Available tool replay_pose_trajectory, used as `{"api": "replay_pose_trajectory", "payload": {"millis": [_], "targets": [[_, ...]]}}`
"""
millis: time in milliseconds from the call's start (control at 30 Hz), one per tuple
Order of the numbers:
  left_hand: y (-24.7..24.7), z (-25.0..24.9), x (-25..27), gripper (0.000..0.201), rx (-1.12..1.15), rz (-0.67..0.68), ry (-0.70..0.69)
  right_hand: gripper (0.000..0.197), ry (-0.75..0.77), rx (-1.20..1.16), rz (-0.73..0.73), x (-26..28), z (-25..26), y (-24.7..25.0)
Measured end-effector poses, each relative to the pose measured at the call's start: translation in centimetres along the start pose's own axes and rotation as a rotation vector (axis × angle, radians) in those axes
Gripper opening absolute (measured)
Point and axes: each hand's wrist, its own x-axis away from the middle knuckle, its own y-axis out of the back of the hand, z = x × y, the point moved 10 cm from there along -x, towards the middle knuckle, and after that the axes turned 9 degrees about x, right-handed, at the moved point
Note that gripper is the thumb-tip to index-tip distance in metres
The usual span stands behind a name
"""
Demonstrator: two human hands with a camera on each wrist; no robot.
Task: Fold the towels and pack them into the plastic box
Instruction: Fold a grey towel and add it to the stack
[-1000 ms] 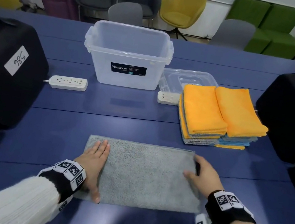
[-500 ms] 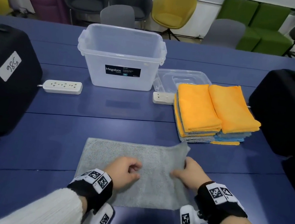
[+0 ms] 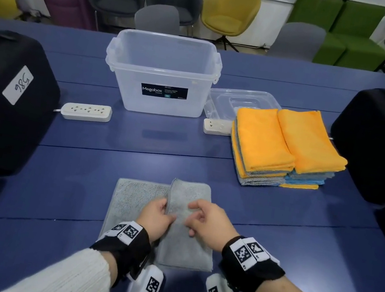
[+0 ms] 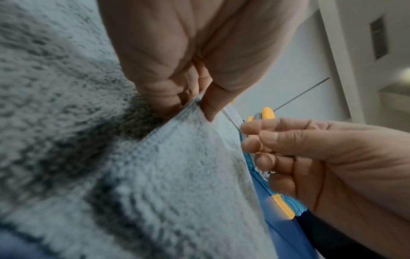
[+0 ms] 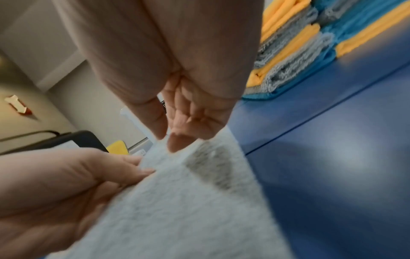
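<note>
A grey towel (image 3: 134,197) lies on the blue table (image 3: 271,248) in front of me, with its right half folded over onto the left. My left hand (image 3: 167,211) pinches the hem of the folded flap between thumb and fingers, as the left wrist view shows (image 4: 197,108). My right hand (image 3: 193,218) hovers just above the flap with loosely curled fingers and holds nothing (image 5: 168,140). The clear plastic box (image 3: 133,80) stands open and empty at the back centre. A stack of folded orange, grey and blue towels (image 3: 264,137) sits to the right.
The box lid (image 3: 244,101) lies behind the towel stack. Two white power strips (image 3: 86,111) (image 3: 216,127) flank the box. Large black bags (image 3: 2,101) (image 3: 378,141) stand at the left and right table edges. Chairs line the far side.
The towel lay flat under both palms; my right hand carried its right edge over to the left and let go. My left hand moved in and now pinches the folded edge.
</note>
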Motion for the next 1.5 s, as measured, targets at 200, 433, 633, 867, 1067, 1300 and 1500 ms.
{"api": "replay_pose_trajectory", "payload": {"millis": [200,433,633,867,1067,1300,1500], "targets": [[0.4,-1.1,0.7,0.089,-0.115,0.013,-0.145,0.054,0.157,0.535,-0.071,0.1,0.5,2.7],[-0.3,-1.5,1.4,0.082,-0.655,0.099,-0.163,0.125,0.186,0.873,0.166,0.2,-1.4,0.2],[-0.3,-1.8,1.6,0.103,-0.750,0.119,-0.105,0.133,0.170,0.972,0.196,0.2,-3.3,-0.4],[-0.7,-1.9,1.4,0.116,-0.880,0.132,-0.131,0.138,0.146,1.005,0.200,-0.3,-3.6,-0.5],[1.6,-1.2,1.2,0.102,-0.994,-0.007,-0.029,0.137,0.141,1.005,0.210,-0.4,-3.7,-0.4],[8.8,-1.2,2.8,0.069,-0.984,-0.301,-0.054,0.139,0.132,0.994,0.207,-0.4,-3.9,-0.4],[13.9,1.0,3.2,0.081,-0.617,-0.389,0.171,0.139,0.126,0.994,0.209,-0.3,-3.8,-0.4]]}}
